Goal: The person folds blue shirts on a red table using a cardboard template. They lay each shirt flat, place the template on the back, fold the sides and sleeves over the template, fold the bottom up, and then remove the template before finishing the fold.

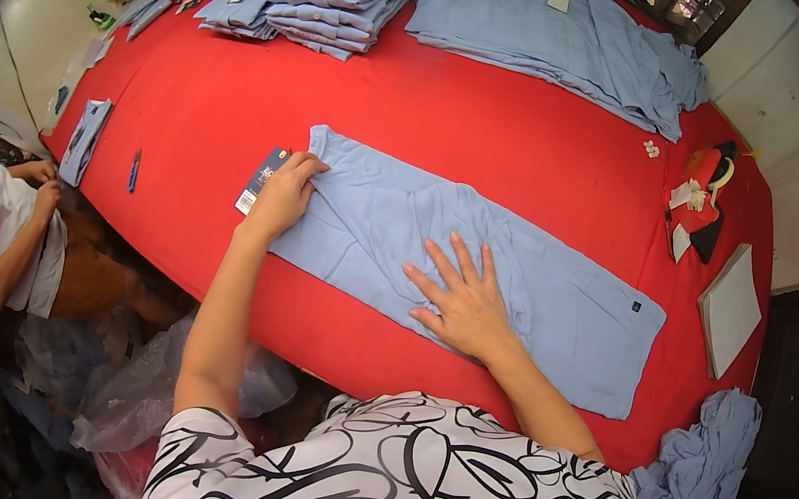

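Note:
A light blue shirt, folded into a long strip, lies slantwise across the red-covered table. My left hand is at its left end, with the fingers bent and closed over the fabric edge. Beside that hand, a dark hang tag with a white lower part sticks out past the cloth. My right hand rests flat on the middle of the shirt, fingers spread, where the fabric is bunched in soft creases. A small dark label shows near the shirt's right end.
Folded shirts are stacked at the far left, beside a broad pile of blue shirts. A tape dispenser and a white pad lie right. Crumpled blue cloth hangs low right. Another person is at the left.

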Action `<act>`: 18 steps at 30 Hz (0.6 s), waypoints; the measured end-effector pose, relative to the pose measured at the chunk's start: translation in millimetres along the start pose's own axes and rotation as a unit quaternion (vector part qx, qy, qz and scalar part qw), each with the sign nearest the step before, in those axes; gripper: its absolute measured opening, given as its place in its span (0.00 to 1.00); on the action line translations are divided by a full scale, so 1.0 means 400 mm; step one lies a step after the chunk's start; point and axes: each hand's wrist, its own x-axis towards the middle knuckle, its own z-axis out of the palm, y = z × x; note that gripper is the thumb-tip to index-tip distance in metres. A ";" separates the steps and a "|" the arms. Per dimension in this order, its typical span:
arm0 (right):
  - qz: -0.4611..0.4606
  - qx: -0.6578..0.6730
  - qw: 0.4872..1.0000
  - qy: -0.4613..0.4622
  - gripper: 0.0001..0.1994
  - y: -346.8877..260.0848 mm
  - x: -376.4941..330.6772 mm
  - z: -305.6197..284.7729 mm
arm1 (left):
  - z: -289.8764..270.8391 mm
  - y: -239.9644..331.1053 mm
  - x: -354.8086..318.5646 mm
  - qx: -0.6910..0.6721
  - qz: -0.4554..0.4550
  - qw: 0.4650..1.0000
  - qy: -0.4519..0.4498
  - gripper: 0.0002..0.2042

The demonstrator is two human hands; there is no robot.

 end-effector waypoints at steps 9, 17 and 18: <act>0.028 0.081 0.995 0.048 0.28 0.013 -0.034 -0.087 | -0.034 0.031 0.024 -0.014 -0.082 0.994 -0.070 0.15; 0.407 0.017 0.892 0.197 0.20 0.189 -0.455 -0.198 | 0.018 0.150 -0.010 0.115 0.056 0.991 0.040 0.21; 0.475 -0.005 0.856 0.204 0.20 0.204 -0.518 -0.196 | 0.056 0.209 -0.017 0.074 0.079 0.993 0.042 0.20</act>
